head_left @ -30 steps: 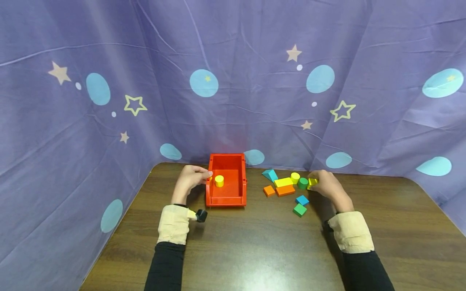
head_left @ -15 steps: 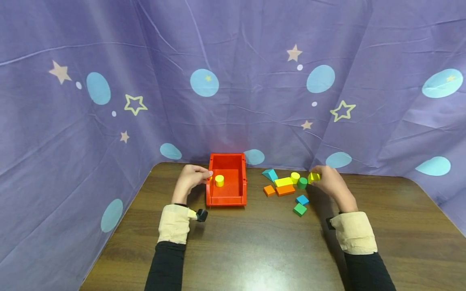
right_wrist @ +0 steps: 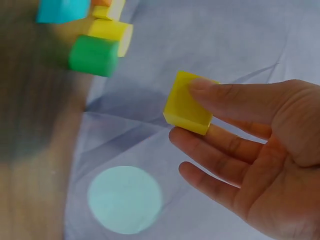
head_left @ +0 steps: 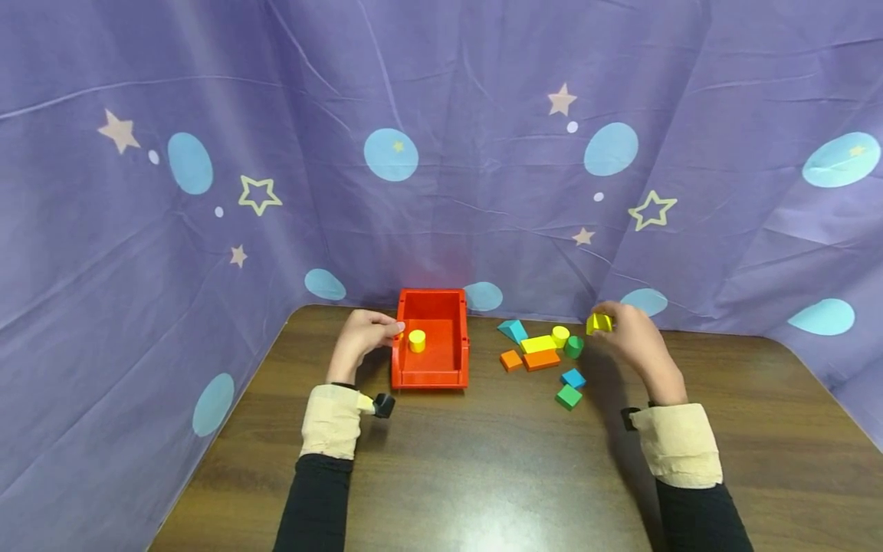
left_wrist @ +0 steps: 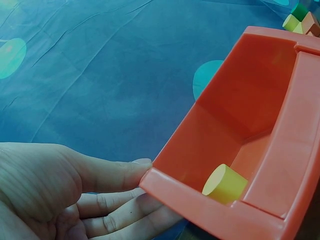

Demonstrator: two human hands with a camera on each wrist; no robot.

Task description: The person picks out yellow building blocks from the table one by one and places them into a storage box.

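My left hand (head_left: 361, 337) pinches the left rim of a red open-fronted bin (head_left: 432, 378), thumb on top and fingers beneath in the left wrist view. Inside the bin stands one yellow cylinder (left_wrist: 225, 184). On the right, my right hand (head_left: 631, 337) holds a small yellow block (right_wrist: 189, 105) between thumb and fingers, raised above the table. Just left of that hand, a green cylinder (head_left: 574, 347) and a yellow cylinder (head_left: 560, 336) stand close together beside a long yellow block (head_left: 537, 345).
A long orange block (head_left: 541, 360), a small orange block (head_left: 511, 360) and a light-blue triangular block (head_left: 513, 331) lie around the yellow one. Nearer are a blue block (head_left: 572, 378) and a green block (head_left: 569, 396). A purple curtain (head_left: 483, 207) hangs behind the wooden table (head_left: 483, 460).
My right hand has lifted the yellow block off the table, up and slightly to the right. The left hand keeps its hold on the bin, and the other blocks stay put.
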